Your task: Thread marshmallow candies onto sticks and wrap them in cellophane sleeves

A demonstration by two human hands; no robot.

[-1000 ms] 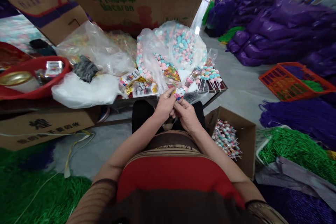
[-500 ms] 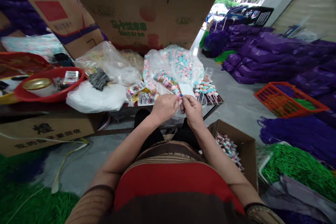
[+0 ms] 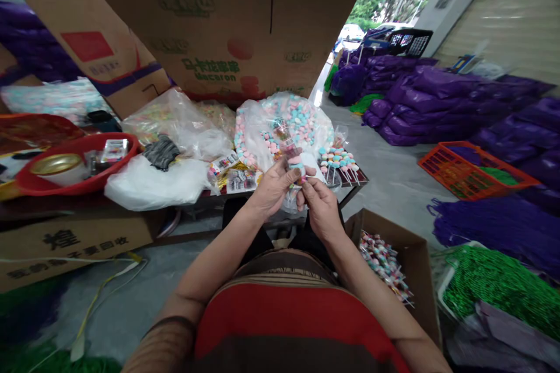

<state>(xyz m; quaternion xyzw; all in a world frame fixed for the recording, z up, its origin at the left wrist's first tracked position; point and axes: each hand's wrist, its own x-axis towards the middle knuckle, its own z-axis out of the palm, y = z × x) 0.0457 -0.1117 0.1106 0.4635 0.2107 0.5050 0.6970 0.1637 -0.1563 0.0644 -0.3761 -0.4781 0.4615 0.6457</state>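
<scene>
On the left of the surface (image 3: 359,173) sit a red basin (image 3: 65,182) and a white plastic bag (image 3: 153,182), with a clear bag of pink and blue candies (image 3: 289,122) farther along in front of a Macaron cardboard box (image 3: 227,41). Above the surface's near edge, the left hand (image 3: 273,186) and right hand (image 3: 319,207) meet, the fingers of both pinched shut on 1 wrapped candy skewer (image 3: 294,157) that points up between them. To the right, a carton of finished candy skewers (image 3: 387,262) rests on the floor beside the person's knee, and an orange crate (image 3: 468,169) lies well beyond it.
</scene>
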